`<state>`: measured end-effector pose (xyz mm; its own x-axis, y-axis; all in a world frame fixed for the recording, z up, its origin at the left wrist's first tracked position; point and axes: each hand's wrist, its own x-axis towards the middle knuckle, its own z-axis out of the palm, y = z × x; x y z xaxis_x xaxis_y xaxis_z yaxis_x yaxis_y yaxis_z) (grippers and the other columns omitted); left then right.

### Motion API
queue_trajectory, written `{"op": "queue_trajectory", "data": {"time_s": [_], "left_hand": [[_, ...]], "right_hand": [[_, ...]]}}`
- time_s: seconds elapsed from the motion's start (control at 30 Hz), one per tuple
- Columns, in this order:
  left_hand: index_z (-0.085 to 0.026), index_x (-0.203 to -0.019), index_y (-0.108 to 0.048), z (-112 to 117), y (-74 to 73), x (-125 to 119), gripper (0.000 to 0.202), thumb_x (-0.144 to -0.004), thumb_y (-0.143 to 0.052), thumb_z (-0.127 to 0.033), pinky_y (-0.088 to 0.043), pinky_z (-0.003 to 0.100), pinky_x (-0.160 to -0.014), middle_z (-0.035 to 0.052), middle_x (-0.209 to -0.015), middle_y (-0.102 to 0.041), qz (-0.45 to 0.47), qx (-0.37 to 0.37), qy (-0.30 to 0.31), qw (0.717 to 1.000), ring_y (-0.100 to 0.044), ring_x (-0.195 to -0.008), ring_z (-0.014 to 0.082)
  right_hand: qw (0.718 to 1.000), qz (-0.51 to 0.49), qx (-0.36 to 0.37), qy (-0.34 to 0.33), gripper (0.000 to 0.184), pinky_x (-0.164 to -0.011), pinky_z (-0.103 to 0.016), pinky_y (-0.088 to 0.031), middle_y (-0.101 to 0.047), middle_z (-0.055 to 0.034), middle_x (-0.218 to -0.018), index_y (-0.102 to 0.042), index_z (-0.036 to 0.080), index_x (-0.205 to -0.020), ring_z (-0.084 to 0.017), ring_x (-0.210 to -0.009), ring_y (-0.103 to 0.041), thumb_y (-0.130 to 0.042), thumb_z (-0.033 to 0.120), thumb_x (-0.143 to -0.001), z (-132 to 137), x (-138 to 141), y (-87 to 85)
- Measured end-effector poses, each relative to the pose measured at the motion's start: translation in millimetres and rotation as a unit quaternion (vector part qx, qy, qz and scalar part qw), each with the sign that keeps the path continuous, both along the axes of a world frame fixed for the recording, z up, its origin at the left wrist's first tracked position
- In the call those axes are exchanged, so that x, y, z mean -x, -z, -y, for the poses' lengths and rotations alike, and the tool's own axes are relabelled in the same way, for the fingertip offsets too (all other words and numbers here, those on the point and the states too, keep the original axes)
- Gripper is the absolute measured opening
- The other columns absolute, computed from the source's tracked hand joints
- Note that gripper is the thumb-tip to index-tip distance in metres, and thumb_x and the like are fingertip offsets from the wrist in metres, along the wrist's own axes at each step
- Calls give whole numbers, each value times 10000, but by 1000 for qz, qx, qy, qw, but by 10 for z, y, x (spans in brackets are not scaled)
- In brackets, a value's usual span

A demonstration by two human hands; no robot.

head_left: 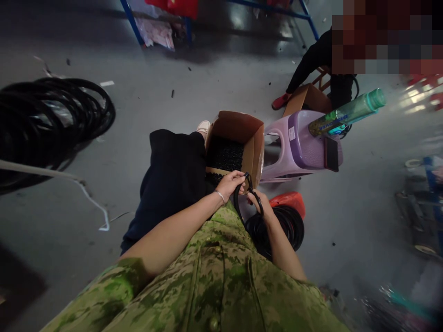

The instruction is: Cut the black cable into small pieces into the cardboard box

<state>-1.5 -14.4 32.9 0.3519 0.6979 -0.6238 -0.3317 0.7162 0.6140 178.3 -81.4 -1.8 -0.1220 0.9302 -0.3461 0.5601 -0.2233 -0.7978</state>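
Note:
Just over the near edge of a cardboard box (258, 159), my left hand (230, 184) pinches a black rubber-like strip (236, 200) close to its end. My right hand (263, 204), lower and to the right, is closed round another part of the strip, which bends in a loop between the hands. Whether a separate small piece sits in the fingers, I cannot make out. Many small black pieces (226, 153) fill the box. Below my right forearm lies a coil of the black strip (292, 228) by a red plastic bag (290, 202).
A purple stool (306, 143) stands right of the box, carrying a green bottle (360, 108) and a dark phone (331, 155). Large black coils (51, 120) lie at left. Another person (311, 60) sits at upper right beside a second cardboard box (304, 97). Blue metal frames (132, 20) stand behind.

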Motion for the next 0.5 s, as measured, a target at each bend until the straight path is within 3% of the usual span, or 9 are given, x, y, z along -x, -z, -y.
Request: {"op": "queue_trajectory", "data": {"time_s": [0.27, 0.5], "left_hand": [[-125, -772, -526, 33, 134, -18, 241, -770, -727, -259, -420, 193, -426, -14, -611, -581, 45, -1, -11, 999, -503, -455, 62], [-116, -738, -539, 36, 139, -18, 271, -749, -749, -286, -389, 194, -415, -1, -626, -593, 63, -30, 6, 998, -493, -457, 58]], "right_hand": [[998, 43, 0, -44, 506, -619, -254, -428, -598, -24, -689, -649, 163, -880, -159, -652, -551, -500, 646, -849, -120, -83, -89], [996, 25, 4, -88, 553, -653, -257, -417, -598, -21, -756, -664, 154, -1039, -159, -693, -540, -510, 650, -850, -203, -80, -228]]}}
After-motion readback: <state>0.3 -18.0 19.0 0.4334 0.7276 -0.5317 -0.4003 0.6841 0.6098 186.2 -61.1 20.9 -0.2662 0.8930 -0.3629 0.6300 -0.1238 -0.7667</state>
